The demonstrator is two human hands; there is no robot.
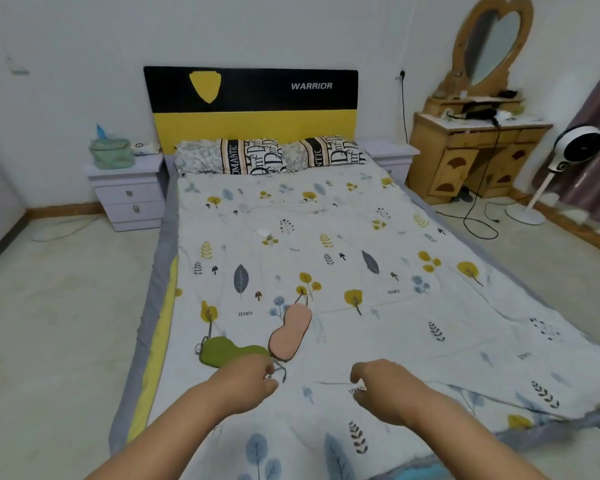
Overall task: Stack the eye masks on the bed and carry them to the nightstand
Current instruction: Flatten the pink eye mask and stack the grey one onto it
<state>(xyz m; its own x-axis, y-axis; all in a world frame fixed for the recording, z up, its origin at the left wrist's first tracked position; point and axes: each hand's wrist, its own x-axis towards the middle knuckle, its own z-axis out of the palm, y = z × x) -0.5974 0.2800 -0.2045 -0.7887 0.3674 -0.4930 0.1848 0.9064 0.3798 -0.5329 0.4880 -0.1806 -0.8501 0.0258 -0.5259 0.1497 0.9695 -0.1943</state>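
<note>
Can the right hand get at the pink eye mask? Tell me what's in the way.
Probably yes. The right hand hovers over bare quilt, and nothing lies between it and the pink eye mask; the green eye mask sits off to the side.

Even, soft indoor light, faint shadows, slight blur, perhaps wide-angle bending at edges.

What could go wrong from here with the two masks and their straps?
1. The left hand sits at the green mask's near end, by the loose dark strap; the strap may snag or drag the pink mask, which lies almost against it.
2. The left nightstand top already holds a green bag, leaving little bare space.
</note>
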